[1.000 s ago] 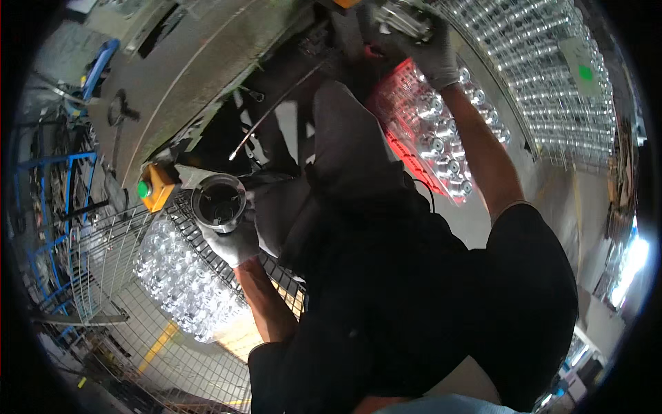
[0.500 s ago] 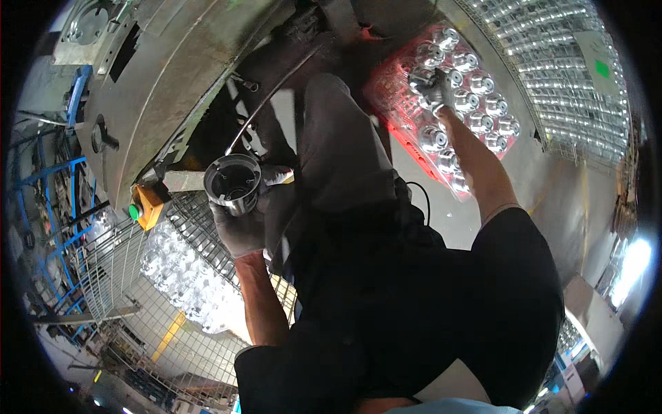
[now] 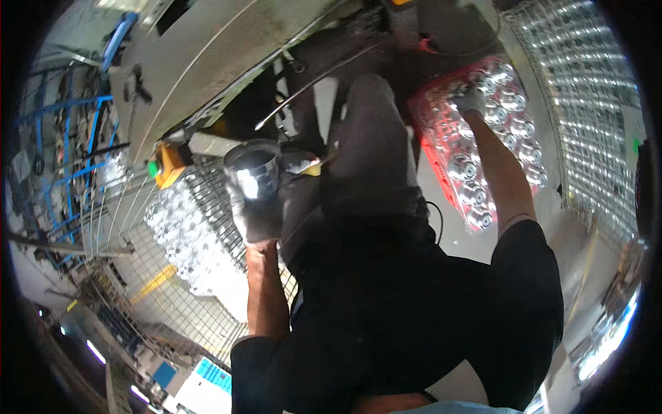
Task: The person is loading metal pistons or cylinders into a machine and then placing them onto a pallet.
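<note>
My left hand (image 3: 255,215), in a grey glove, is shut around a shiny round metal cup (image 3: 252,169) and holds it upright in front of my body, near the edge of a grey machine panel (image 3: 207,62). My right hand (image 3: 470,101), also gloved, is stretched out over a red crate (image 3: 422,121) packed with several shiny metal cups. Its fingers rest among the cups at the crate's far end. Whether they grip one is not visible.
A wire cage (image 3: 138,228) on my left holds a heap of shiny metal cups (image 3: 183,231). A yellow box with a green button (image 3: 164,167) sits by the machine. A large rack of shiny parts (image 3: 593,103) stands to the right. Blue metal framing (image 3: 76,131) is far left.
My right hand came down from the upper area onto the red crate. My left hand lifted the metal cup a little higher and toward the machine.
</note>
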### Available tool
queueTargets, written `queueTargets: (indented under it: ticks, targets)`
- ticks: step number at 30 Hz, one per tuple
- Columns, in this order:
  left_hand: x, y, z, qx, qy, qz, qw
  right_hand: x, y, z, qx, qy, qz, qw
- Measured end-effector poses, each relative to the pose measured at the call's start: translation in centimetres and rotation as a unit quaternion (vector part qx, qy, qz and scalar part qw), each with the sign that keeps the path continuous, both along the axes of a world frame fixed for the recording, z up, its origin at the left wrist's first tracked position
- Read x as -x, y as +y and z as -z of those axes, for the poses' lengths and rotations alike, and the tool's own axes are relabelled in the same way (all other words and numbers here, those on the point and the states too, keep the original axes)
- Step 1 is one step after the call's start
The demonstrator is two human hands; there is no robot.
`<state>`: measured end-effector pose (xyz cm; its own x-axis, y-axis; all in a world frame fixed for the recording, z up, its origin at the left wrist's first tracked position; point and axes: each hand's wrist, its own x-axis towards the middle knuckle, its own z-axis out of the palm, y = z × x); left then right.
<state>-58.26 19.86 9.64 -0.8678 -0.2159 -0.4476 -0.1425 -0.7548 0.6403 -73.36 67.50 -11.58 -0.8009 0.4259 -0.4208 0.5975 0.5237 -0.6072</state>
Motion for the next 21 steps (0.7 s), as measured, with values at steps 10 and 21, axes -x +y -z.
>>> queueTargets:
  ticks: [10, 21]
  targets:
    - [6.0, 1.5, -3.7, -0.049, 0.089, 0.057, 0.993, -2.4, 11.2, 13.4, -0.397, 0.053, -0.313, 0.861]
    - [22.6, -4.6, -11.2, 0.001, 0.245, 0.072, 0.967, -1.9, -2.0, 2.8, -0.201, 0.198, -0.244, 0.928]
